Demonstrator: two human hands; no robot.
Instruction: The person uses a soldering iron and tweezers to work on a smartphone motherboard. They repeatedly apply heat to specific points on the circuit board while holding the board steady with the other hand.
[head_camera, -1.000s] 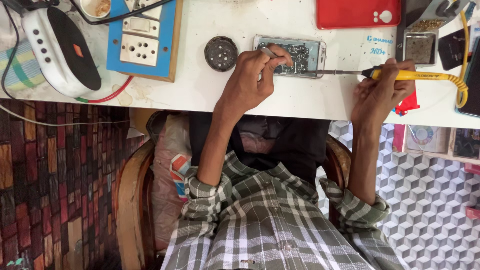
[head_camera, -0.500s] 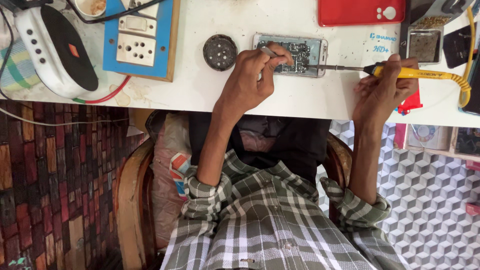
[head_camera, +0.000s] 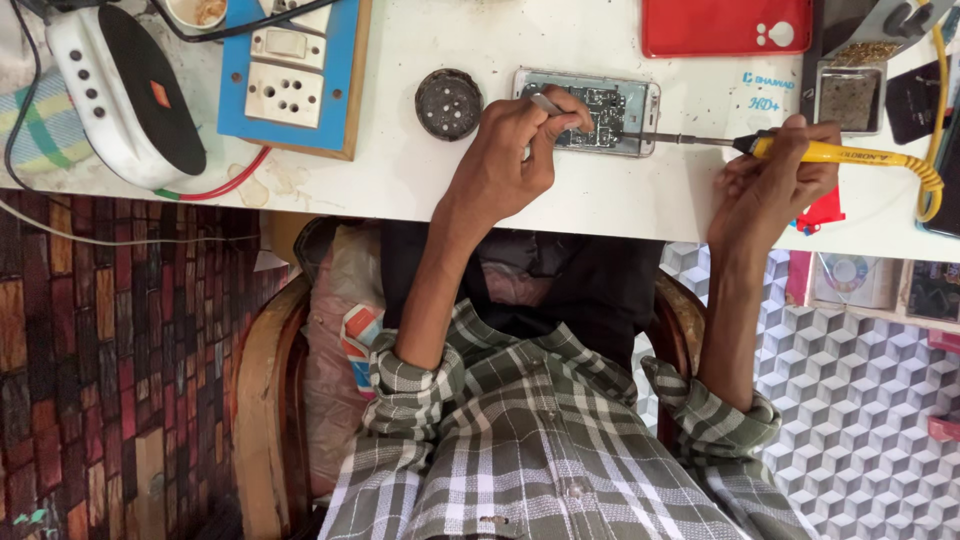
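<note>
The right hand (head_camera: 770, 180) still grips the yellow soldering iron (head_camera: 840, 152), its tip now touching the opened phone (head_camera: 590, 110) at upper centre; the left hand's (head_camera: 500, 160) fingers keep pinching tweezers (head_camera: 547, 103).

White tabletop (head_camera: 420, 180), blue socket board (head_camera: 295, 75), round black tin (head_camera: 447, 103), red phone cover (head_camera: 725, 25), white speaker (head_camera: 125, 95), wooden chair (head_camera: 262, 400)
</note>
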